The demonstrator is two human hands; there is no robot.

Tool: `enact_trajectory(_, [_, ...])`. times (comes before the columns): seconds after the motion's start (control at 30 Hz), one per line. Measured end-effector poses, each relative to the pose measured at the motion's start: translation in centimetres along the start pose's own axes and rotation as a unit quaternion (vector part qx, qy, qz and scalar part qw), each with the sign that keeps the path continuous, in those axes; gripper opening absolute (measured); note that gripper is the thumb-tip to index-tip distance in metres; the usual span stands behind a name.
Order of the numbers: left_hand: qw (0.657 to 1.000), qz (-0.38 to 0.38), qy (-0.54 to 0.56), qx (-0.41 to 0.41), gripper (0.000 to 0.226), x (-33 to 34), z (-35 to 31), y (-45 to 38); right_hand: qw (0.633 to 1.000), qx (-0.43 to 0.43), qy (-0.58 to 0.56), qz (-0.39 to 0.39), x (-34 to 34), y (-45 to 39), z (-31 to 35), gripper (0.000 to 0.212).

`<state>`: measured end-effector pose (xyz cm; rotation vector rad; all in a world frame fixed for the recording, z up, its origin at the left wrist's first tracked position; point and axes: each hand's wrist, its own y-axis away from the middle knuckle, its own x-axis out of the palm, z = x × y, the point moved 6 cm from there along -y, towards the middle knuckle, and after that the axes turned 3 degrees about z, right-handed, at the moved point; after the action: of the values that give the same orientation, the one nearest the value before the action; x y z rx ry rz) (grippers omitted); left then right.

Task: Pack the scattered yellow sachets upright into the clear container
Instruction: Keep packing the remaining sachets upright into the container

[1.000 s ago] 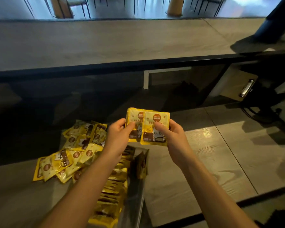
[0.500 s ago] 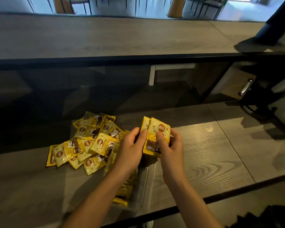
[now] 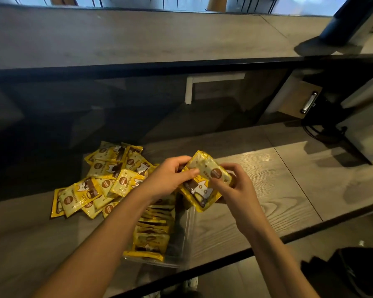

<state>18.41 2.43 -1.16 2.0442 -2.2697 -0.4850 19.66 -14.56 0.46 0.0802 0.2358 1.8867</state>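
Both hands hold a small stack of yellow sachets [image 3: 204, 182] just above the far end of the clear container [image 3: 186, 237]. My left hand [image 3: 169, 179] pinches the stack's left edge with thumb and fingers. My right hand [image 3: 235, 186] grips its right side, thumb on the front. The stack is tilted, top leaning away to the right. Inside the container a row of yellow sachets [image 3: 152, 235] stands upright along its left side. A heap of loose yellow sachets [image 3: 103, 179] lies on the counter to the left of the hands.
The wooden counter [image 3: 278, 190] runs right of the container, ending in a black front edge [image 3: 310, 231]. A dark glass panel [image 3: 95, 108] rises behind the heap. A clipboard [image 3: 299, 100] leans at the back right beside a grey box [image 3: 366, 125].
The two sachets that were side by side are now stacked together. Both hands have lowered them toward the container and tilted them to the right.
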Motion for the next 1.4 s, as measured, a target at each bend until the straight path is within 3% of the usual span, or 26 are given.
enact_trajectory(0.23, [0.989, 0.088, -0.118, 0.024, 0.027, 1.7, 0.7, 0.1, 0.990, -0.003, 0.138, -0.038, -0.3, 2.4, -2.3, 0.026])
enact_trajectory(0.3, [0.974, 0.100, -0.202, 0.032, 0.030, 1.9, 1.1, 0.1, 0.985, -0.007, 0.168, -0.050, -0.1, 3.2, -2.7, 0.026])
enact_trajectory(0.37, [0.946, 0.071, -0.312, 0.059, 0.039, 1.8, 1.4, 0.2, 0.981, -0.005, 0.186, -0.057, 0.5, 3.7, -3.2, 0.026])
enact_trajectory(0.5, [0.924, 0.033, -0.360, 0.123, 0.050, 1.9, 1.5, 1.0, 0.962, -0.031, 0.264, -0.064, 1.7, 4.7, -3.7, 0.023])
enact_trajectory(0.67, [0.903, 0.013, -0.398, 0.162, 0.037, 2.0, 2.5, 1.9, 0.913, -0.037, 0.407, -0.006, 3.9, 5.4, -4.8, 0.033])
enact_trajectory(0.8, [0.898, -0.051, -0.412, 0.148, 0.022, 1.5, 3.3, 2.2, 0.892, -0.041, 0.450, 0.009, 5.1, 5.0, -5.4, 0.033])
enact_trajectory(0.93, [0.891, -0.121, -0.419, 0.130, 0.027, 1.1, 3.1, 2.1, 0.873, -0.063, 0.484, -0.004, 5.8, 4.3, -5.0, 0.032])
enact_trajectory(1.1, [0.890, -0.134, -0.416, 0.125, 0.045, 0.7, 3.1, 1.8, 0.869, -0.064, 0.490, -0.027, 5.8, 3.5, -4.0, 0.019])
enact_trajectory(1.4, [0.833, -0.025, -0.545, 0.090, 0.108, 2.3, 5.0, 3.2, 0.876, 0.004, 0.483, -0.016, 5.9, 2.2, -5.1, 0.014])
